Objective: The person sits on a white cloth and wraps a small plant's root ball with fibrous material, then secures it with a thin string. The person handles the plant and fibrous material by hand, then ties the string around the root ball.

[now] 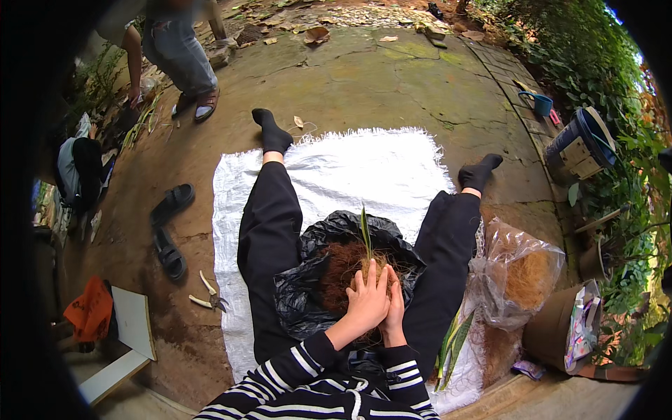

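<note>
Between my legs lies a black plastic bag, its mouth spread wide around reddish-brown coir fibre. A ball of lighter coir fibre with an upright snake plant leaf rising from it sits over the bag's right part. My left hand lies over the near side of the ball with its fingers stretched. My right hand cups the ball's right side, partly hidden behind the left. Both palms press on the fibre. More snake plant leaves lie beside my right thigh on the white woven sheet.
Pruning shears lie open left of the sheet, near black sandals. At right are a clear bag of coir, a brown pot and a bucket. Another person stands bent at the upper left; others may be at far left.
</note>
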Demonstrator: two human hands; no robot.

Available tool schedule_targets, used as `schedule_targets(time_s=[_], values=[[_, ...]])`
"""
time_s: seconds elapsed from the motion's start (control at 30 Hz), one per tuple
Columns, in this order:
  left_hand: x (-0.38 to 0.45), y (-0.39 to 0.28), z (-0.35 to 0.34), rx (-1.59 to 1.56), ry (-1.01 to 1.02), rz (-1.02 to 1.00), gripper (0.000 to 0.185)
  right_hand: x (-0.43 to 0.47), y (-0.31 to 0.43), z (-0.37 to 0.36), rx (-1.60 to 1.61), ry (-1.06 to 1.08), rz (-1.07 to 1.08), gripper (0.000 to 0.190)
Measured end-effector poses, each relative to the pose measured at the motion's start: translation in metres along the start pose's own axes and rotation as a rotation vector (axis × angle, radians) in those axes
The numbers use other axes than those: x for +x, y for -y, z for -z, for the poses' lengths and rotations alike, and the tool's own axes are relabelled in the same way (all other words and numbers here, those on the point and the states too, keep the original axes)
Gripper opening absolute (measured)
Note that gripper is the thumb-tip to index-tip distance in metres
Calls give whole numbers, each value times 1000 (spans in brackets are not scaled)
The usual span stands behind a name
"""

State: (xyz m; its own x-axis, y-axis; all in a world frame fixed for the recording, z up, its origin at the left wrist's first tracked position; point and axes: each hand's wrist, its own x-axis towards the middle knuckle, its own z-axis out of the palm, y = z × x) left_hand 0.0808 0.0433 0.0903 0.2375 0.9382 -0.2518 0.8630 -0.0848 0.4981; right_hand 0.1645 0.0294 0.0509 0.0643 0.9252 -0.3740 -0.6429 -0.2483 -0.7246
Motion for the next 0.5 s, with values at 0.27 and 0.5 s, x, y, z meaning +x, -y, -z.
schedule_targets(time_s=[0.27,0.5], values=[[-8,-8,34,-239,49,-166,82,1,6,-1,-118,3,63,46],[-12,-5,41,-485,-132,-195,68,13,8,9,-204,16,146,45]])
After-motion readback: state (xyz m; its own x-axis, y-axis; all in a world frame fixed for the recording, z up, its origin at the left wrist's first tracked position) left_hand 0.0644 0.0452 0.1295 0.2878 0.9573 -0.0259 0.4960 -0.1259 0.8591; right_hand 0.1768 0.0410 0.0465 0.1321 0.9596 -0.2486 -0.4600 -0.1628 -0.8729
